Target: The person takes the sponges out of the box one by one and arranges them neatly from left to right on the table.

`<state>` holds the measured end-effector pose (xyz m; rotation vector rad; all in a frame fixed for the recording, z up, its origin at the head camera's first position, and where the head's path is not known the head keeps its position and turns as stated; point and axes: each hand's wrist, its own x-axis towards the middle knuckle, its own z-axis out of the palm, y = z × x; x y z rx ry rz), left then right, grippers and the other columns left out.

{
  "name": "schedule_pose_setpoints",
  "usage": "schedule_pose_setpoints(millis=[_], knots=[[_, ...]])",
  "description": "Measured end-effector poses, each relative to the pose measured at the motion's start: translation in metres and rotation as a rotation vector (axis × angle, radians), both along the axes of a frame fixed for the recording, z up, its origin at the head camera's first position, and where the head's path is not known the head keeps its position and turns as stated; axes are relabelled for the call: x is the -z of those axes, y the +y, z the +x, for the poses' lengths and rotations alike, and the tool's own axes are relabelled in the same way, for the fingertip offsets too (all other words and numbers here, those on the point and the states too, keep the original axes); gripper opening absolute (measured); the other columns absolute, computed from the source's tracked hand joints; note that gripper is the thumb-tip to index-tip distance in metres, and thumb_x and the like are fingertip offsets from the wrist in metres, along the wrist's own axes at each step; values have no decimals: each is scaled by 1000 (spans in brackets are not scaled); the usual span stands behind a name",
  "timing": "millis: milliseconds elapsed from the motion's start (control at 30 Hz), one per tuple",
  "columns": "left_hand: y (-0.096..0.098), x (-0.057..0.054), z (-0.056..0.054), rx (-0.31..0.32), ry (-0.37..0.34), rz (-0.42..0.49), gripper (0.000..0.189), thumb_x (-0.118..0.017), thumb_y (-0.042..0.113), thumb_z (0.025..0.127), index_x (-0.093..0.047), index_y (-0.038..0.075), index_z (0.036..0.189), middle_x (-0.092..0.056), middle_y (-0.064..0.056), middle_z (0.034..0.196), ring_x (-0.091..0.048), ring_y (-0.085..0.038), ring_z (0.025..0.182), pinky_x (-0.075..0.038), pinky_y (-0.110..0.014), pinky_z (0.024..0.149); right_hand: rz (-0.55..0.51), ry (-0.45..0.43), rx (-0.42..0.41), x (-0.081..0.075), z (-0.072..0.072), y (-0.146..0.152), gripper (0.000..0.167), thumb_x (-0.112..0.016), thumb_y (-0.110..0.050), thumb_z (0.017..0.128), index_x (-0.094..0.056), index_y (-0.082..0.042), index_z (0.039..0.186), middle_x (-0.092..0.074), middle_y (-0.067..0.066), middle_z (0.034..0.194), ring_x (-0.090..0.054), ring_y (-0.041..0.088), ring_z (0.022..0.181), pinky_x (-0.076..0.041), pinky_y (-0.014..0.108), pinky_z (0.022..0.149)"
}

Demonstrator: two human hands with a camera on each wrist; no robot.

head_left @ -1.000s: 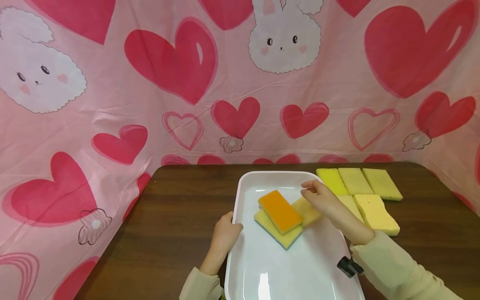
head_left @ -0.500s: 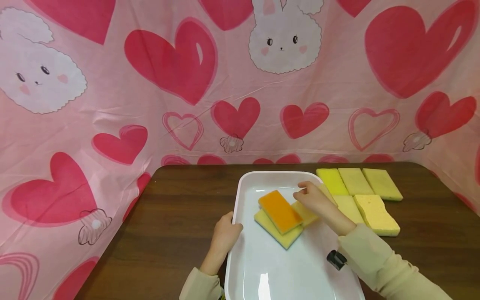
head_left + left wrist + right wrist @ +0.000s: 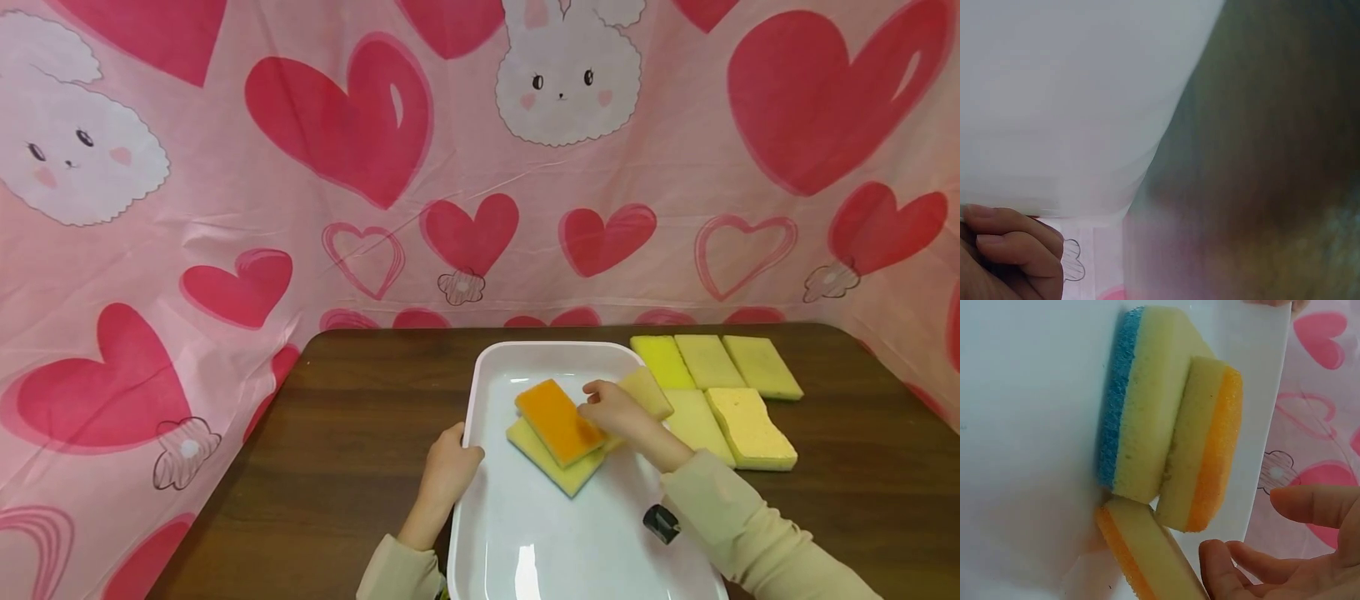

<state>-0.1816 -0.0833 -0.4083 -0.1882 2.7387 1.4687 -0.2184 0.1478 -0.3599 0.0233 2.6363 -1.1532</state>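
Note:
My left hand (image 3: 453,467) grips the left rim of a white tray (image 3: 525,542); curled fingers show at the tray's edge in the left wrist view. Inside lies an orange-topped sponge (image 3: 558,422), tilted across a yellow sponge (image 3: 1147,406) with a blue scouring side. A third sponge (image 3: 1154,556), its orange side down, lies beside them. Another pale yellow sponge (image 3: 647,392) overlaps the tray's right rim. My right hand (image 3: 618,417) hovers over the pile, fingertips close to the orange-topped sponge, thumb and fingers apart with nothing between them.
Right of the tray, several yellow sponges lie in two rows on the dark wooden table (image 3: 360,433), among them a wavy-edged sponge (image 3: 752,427). A pink curtain (image 3: 465,125) with hearts and rabbits hangs behind the table.
My right hand has moved left and toward me, to beside the orange-topped sponge, uncovering the sponge at the right rim. My left hand and the tray have stayed put.

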Motion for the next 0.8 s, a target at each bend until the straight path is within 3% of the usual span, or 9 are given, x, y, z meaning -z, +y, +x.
schedule_pose_setpoints(millis=[367, 800], knots=[[0, -2, 1, -2, 3, 6, 34, -53, 5, 74, -64, -1, 105, -68, -21, 104, -62, -29, 84, -51, -41, 65, 30, 34, -55, 12, 4, -5, 56, -56, -7, 80, -43, 17, 129, -50, 35, 127, -52, 40, 110, -43, 51, 101], [0, -1, 0, -3, 1, 0, 30, -53, 6, 74, -64, -1, 101, -68, -20, 103, -60, -27, 83, -50, -40, 66, 112, 37, -63, 14, 6, -9, 58, -62, -6, 80, -43, 13, 131, -55, 32, 121, -55, 35, 101, -46, 49, 97]])
